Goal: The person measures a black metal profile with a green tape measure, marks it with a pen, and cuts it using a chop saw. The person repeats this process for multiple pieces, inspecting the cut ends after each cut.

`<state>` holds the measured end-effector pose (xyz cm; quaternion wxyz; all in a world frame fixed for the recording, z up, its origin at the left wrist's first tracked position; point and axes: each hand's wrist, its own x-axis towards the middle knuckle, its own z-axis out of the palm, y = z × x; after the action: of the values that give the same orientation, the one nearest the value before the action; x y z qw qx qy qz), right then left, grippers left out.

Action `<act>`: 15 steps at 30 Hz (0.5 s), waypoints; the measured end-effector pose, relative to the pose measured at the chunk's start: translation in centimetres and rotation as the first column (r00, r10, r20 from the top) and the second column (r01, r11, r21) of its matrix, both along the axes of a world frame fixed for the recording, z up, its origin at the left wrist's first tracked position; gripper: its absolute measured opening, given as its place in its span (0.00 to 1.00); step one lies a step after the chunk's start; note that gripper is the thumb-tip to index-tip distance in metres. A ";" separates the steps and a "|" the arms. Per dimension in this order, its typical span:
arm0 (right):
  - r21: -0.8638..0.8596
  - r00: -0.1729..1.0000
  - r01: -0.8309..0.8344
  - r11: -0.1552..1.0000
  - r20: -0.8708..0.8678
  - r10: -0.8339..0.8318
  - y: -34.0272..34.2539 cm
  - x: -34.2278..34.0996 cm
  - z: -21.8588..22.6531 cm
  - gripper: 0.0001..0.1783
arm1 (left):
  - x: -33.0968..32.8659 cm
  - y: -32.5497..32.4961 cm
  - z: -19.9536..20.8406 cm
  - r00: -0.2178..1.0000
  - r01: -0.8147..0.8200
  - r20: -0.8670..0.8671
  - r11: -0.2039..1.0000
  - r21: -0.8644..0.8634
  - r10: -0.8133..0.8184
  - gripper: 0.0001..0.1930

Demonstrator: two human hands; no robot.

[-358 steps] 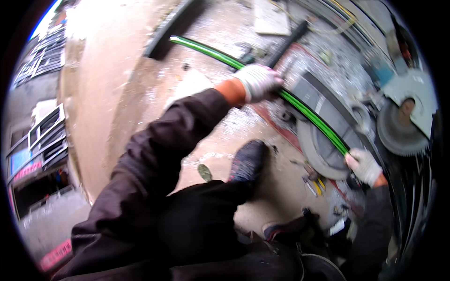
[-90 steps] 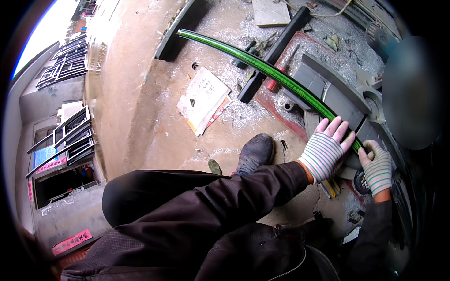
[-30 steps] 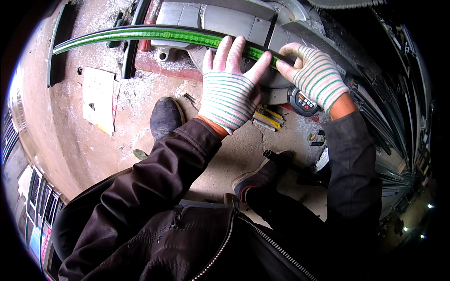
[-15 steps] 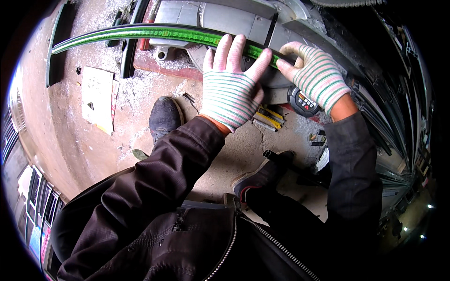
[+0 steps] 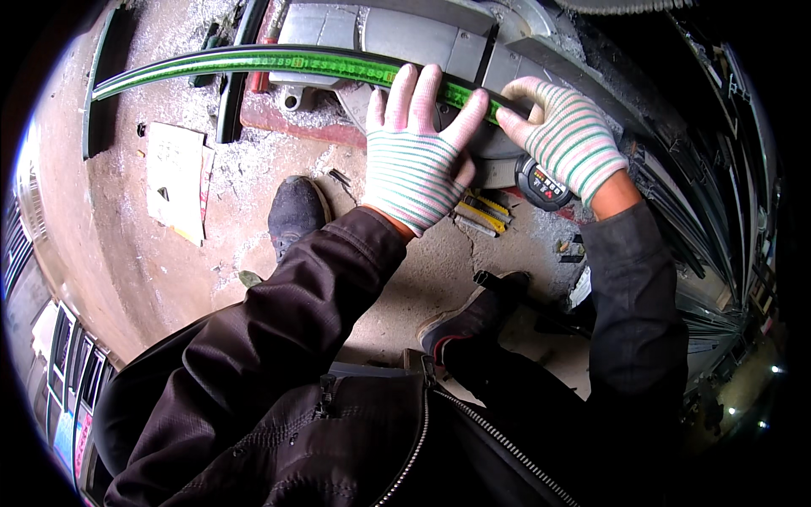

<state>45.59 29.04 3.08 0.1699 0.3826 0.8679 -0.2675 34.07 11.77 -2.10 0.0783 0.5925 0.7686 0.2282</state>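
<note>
Touching a ribbon-thin green tape point(image 5: 346, 67) are striped, knit-gloved hands point(image 5: 411, 165).

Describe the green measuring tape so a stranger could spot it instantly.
Find the grey metal machine at the top. Across it, from the right hand leftward under the left hand, lies the green measuring tape. Its bright, number-marked face distinguishes it from dark bars nearby.

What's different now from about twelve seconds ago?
The left hand moved rightward along the green strip, from near its middle to close beside the right hand; its curled fingers straightened. The camera view turned too. The right hand stays at the strip's right end; the yellow tools still lie nearby.
</note>
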 end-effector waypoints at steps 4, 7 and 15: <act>0.019 1.000 -0.011 1.000 0.020 0.011 0.0 -0.2 0.2 0.23 | 0.0 0.1 0.3 1.000 -0.009 -0.003 1.000 -0.005 0.009 0.41; 0.003 1.000 -0.010 1.000 0.019 0.010 0.2 0.1 -0.4 0.23 | 0.0 0.1 0.3 1.000 -0.007 0.012 1.000 -0.003 0.007 0.40; -0.026 0.999 -0.004 1.000 -0.041 0.003 0.4 0.5 -1.2 0.22 | 0.0 0.0 0.3 1.000 -0.011 0.014 1.000 0.003 0.011 0.40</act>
<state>46.13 29.46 1.93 0.1578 0.3731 0.8683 -0.2863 34.08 11.78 -1.78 0.0816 0.5868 0.7710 0.2337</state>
